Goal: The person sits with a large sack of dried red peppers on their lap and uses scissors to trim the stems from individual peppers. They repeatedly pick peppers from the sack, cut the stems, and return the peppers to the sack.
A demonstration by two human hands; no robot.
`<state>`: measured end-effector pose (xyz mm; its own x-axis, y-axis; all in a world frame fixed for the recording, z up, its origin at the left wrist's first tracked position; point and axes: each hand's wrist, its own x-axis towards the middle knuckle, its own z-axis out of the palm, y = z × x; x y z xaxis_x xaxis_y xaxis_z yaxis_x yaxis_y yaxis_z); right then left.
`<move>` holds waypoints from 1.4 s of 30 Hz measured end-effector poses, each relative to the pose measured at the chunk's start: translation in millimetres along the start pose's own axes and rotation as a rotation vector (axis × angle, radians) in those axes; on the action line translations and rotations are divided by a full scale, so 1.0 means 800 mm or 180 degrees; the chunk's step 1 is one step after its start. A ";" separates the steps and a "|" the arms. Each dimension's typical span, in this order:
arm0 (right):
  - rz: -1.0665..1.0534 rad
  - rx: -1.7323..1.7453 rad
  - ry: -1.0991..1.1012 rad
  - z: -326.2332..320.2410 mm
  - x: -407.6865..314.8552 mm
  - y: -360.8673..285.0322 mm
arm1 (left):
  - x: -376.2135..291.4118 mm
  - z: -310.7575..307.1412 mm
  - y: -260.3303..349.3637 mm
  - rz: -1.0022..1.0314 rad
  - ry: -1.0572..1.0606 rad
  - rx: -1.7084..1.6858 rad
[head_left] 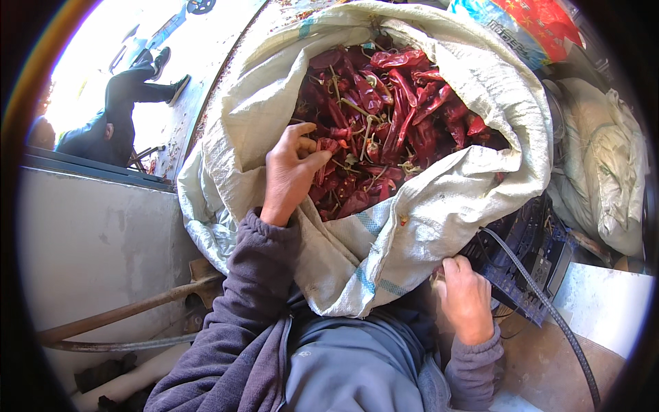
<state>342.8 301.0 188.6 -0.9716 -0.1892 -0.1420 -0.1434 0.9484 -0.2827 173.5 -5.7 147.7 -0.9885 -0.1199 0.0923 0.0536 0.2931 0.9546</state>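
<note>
Dried red chili peppers (396, 113), many with pale stems, fill an opened white woven sack (432, 211) with its rim rolled outward. At the near left of the opening my left hand (293, 170) pinches a dried red chili pepper (328, 146) between thumb and fingers, just above the heap. Beyond the sack's lower right edge, my right hand (466, 298) is curled, thumb and fingers together around something small and mostly hidden, with a dark reddish bit showing at the fingertips; what it is cannot be told.
Another white sack (600, 165) and a blue plastic crate (507, 288) stand at right, with a braided hose (551, 314) curving past. A wooden handle (128, 311) lies at lower left beside a pale wall (103, 232). A seated person (123, 103) is at upper left.
</note>
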 end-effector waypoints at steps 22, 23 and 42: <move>-0.0435 0.3333 0.0635 0.042 0.203 -0.136 | -0.044 -0.025 0.006 0.0874 -0.0352 0.0162; -0.0452 0.3402 0.0661 0.044 0.205 -0.137 | -0.044 -0.025 0.008 0.0792 -0.0395 0.0188; -0.0704 0.2730 0.1250 0.069 0.173 -0.129 | -0.038 -0.015 0.019 0.0690 -0.1291 0.0489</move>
<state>233.5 163.0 145.6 -0.9551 -0.0949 0.2807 -0.2957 0.3642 -0.8831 205.9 -9.2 162.5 -0.9340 0.3299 0.1374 0.2731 0.4108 0.8699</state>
